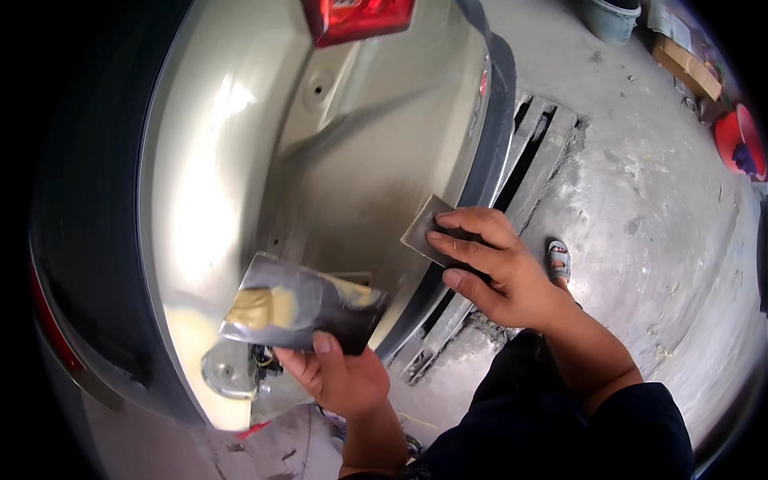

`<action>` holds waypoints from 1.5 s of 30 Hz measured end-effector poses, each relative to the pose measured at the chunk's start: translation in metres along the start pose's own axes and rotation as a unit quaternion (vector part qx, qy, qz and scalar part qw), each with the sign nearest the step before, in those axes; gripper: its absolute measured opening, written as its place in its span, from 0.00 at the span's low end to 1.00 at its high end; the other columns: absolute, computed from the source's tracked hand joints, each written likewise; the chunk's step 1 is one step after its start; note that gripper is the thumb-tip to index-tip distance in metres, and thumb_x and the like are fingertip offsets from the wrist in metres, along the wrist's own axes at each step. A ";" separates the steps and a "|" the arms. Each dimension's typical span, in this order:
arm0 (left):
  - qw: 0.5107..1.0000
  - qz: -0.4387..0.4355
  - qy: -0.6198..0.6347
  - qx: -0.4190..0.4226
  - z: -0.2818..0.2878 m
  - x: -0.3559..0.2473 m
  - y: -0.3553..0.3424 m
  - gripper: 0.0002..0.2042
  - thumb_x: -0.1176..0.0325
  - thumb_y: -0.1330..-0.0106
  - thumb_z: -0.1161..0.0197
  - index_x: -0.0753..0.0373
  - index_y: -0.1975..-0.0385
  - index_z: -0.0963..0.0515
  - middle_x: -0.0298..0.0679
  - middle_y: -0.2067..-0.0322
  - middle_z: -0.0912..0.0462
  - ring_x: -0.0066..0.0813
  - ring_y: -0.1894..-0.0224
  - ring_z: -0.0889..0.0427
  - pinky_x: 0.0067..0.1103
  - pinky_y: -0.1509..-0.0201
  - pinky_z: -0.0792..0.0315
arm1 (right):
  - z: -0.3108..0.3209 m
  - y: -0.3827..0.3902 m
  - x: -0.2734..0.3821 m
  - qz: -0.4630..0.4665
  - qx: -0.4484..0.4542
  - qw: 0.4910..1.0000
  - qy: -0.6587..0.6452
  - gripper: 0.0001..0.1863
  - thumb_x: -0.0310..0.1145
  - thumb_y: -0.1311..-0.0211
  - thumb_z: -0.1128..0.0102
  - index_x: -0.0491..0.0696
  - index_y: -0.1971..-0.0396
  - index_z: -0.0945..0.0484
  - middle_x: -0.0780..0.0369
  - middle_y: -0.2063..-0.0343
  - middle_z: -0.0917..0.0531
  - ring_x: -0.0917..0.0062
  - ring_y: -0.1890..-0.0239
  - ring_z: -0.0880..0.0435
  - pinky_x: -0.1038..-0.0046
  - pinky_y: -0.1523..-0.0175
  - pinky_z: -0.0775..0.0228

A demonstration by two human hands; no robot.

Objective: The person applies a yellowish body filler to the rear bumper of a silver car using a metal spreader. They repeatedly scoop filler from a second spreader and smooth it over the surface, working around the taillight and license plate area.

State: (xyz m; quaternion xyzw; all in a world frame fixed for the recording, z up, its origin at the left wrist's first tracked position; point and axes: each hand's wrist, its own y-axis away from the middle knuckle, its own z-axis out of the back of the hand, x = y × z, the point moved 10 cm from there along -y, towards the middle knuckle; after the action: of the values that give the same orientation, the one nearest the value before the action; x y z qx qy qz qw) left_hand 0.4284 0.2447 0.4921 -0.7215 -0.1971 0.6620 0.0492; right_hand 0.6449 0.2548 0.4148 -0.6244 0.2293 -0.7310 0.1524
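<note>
My left hand [352,380] grips the lower edge of a dark flat plate [324,316], thumb on top and fingers beneath. A mound of yellowish-tan putty [252,308] lies at the plate's left end, with smears along its upper right edge. My right hand [500,264] is closed on a small dark rectangular putty spreader [432,232], fingers on its upper face. The spreader is apart from the plate, over the edge of a pale gold car body [216,184]. Near the plate, a yellowish patch [188,328] shows on the panel beside a round opening [228,368].
A red tail light [356,18] sits at the top of the car. Right of it, a slotted grate [532,144] runs along the concrete floor [632,216]. A grey bucket [612,20], a cardboard box [688,68] and a red basin [736,140] stand at upper right. A sandalled foot [558,260] shows below.
</note>
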 end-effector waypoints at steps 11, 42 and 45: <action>1.000 -0.010 -0.020 -0.001 0.025 0.006 0.018 0.27 0.77 0.33 0.46 0.67 0.33 0.43 0.45 0.39 0.31 0.36 0.39 0.30 0.36 0.32 0.36 | -0.053 0.009 0.054 0.051 0.090 0.984 0.148 0.21 0.30 0.54 0.32 0.53 0.55 0.17 0.62 0.48 0.24 0.56 0.44 0.27 0.61 0.50 0.32; 0.975 0.161 0.156 -0.003 0.036 0.002 0.058 0.21 0.79 0.32 0.48 0.70 0.39 0.38 0.46 0.44 0.26 0.35 0.42 0.25 0.32 0.35 0.34 | -0.050 0.048 0.017 -0.033 0.197 0.971 -0.133 0.21 0.29 0.40 0.35 0.46 0.45 0.22 0.55 0.44 0.27 0.65 0.42 0.26 0.68 0.41 0.31; 0.951 0.250 0.175 0.040 0.043 0.014 0.064 0.22 0.78 0.33 0.49 0.71 0.38 0.38 0.49 0.44 0.26 0.38 0.42 0.25 0.32 0.36 0.32 | -0.045 0.038 0.001 -0.189 0.085 0.893 -0.399 0.21 0.34 0.33 0.41 0.42 0.42 0.28 0.55 0.45 0.24 0.70 0.43 0.25 0.68 0.41 0.30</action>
State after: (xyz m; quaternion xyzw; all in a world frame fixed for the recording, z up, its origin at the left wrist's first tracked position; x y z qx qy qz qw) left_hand 0.4006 0.1828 0.4529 -0.8498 0.0278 0.5234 -0.0553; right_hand 0.5980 0.2281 0.3907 -0.8801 -0.0363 -0.4516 0.1421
